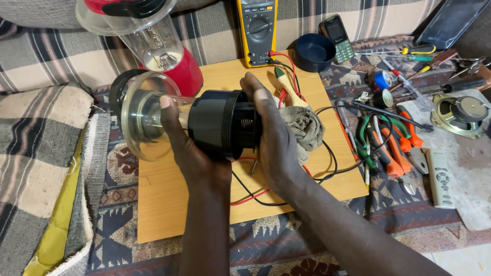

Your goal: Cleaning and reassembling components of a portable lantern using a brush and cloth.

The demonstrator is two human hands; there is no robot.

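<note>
Jar: a clear blender jar with black base (204, 120), held on its side above the wooden surface (169, 204).
Around: yellow multimeter (257, 30) at the board's far edge, grey rag (305, 130) and red and black wires just beside the right hand; pliers (388, 145) and a remote lie to the right.
Left hand (186, 148): curled under the jar, gripping it.
Right hand (273, 133): wrapped over the base end.

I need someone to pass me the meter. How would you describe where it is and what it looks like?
Look at the wooden board, then its far edge against the striped cushion. The meter stands there, yellow-cased with a round dial, unlike the dark blue bowl beside it.
</note>
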